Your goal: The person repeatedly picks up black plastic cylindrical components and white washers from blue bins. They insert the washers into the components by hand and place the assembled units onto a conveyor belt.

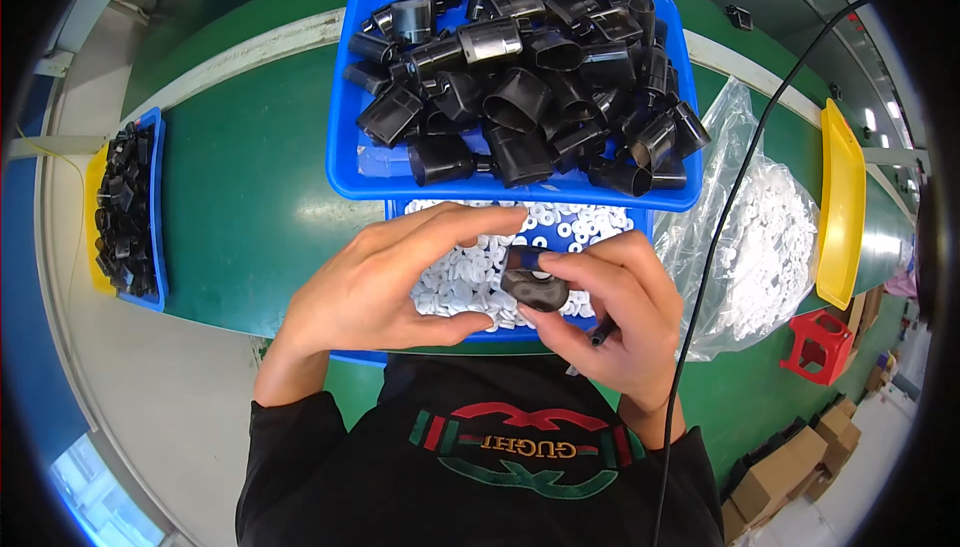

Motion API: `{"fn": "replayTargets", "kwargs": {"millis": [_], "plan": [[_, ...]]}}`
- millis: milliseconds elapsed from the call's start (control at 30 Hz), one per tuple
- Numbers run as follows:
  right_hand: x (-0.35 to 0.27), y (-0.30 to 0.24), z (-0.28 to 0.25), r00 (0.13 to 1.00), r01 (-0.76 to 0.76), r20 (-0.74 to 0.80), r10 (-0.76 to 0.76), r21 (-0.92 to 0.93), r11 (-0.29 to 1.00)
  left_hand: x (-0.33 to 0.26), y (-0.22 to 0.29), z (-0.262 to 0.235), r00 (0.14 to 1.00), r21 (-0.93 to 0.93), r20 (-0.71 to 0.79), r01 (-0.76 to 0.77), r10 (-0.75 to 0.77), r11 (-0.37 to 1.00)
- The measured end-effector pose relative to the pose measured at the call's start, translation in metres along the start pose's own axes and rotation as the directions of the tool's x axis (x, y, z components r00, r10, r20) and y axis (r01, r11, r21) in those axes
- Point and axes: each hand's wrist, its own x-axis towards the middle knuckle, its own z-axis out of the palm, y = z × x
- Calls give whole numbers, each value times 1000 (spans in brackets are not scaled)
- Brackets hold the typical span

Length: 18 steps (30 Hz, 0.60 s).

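Note:
My right hand (pixel 630 297) pinches a hollow black plastic housing (pixel 535 290) between thumb and fingers, its wide opening turned toward my left hand. A thin dark tube end (pixel 602 330) shows below the right fingers; whether it belongs to the housing I cannot tell. To the left, my left hand (pixel 370 272) is open, thumb and fingers spread apart, with nothing in it. Beneath both hands lies a blue tray (pixel 640 219) of small white plastic rings (pixel 455 282). Many similar black housings (pixel 520 97) are heaped in a large blue bin (pixel 385 185) just beyond.
A clear plastic bag (pixel 690 237) of white rings lies to the right, near a yellow tray (pixel 840 207). Another blue bin (pixel 158 217) with black parts stands far left on the green table (pixel 240 207). A black cable (pixel 735 187) hangs across the right side.

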Motion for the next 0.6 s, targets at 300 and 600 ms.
{"fn": "replayTargets", "kwargs": {"millis": [300,600], "plan": [[-2,-3,0,1000,-27,-3,28,114,993,2,-3,6,998,-45,62,37,-34,998],[-9,7,11,996,-85,5,86,170,982,1,-7,5,999,-28,34,30,-29,999]]}}
